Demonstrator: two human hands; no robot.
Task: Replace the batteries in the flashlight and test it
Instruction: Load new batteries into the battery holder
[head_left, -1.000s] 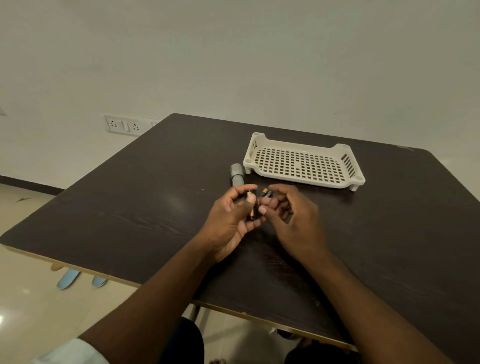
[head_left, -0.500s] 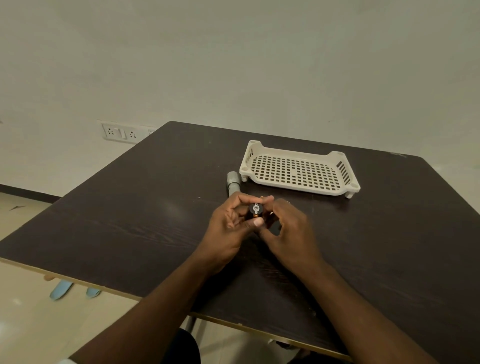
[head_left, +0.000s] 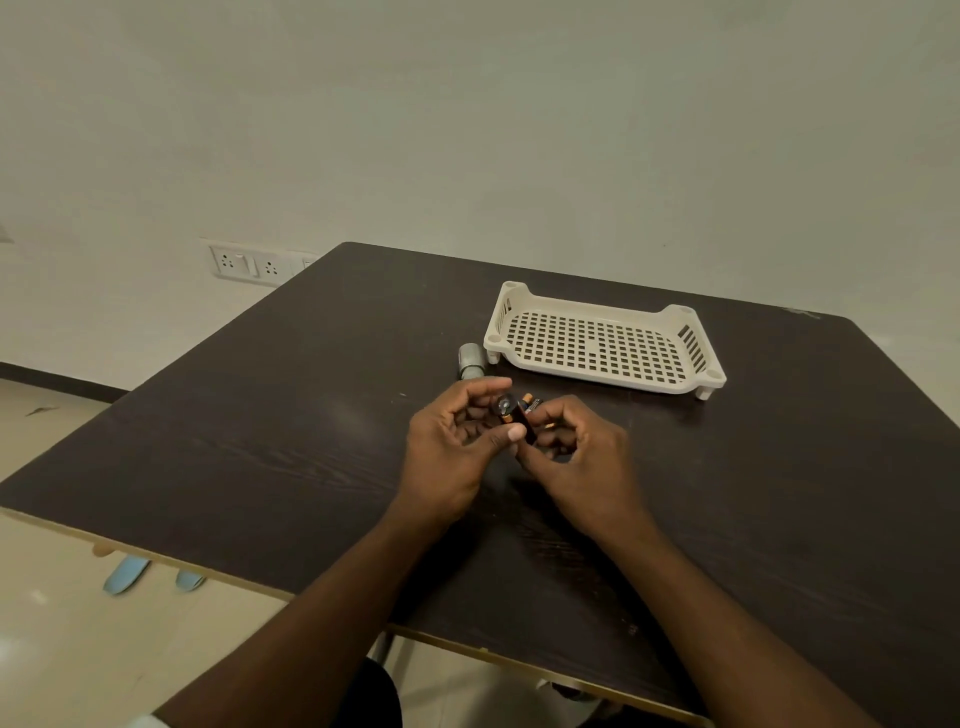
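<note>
My left hand (head_left: 451, 452) pinches a small black battery holder (head_left: 511, 415) with copper-and-black batteries in it, its round metal end facing me. My right hand (head_left: 582, 457) curls around the holder's right side and also holds a loose battery (head_left: 529, 401) between its fingertips. Both hands hover just above the dark table (head_left: 291, 415). The grey flashlight body (head_left: 470, 359) lies on the table just beyond my left hand, partly hidden by my fingers.
A cream perforated plastic tray (head_left: 602, 343) stands behind my hands, to the right of the flashlight. A wall socket strip (head_left: 244, 264) is on the wall at left. The table's near edge (head_left: 218, 569) runs below my forearms, with blue slippers (head_left: 130, 574) on the floor.
The holder has tilted so its side and the batteries show. My right fingers have shifted and a loose battery shows at their tips again. The hands stay at the same spot.
</note>
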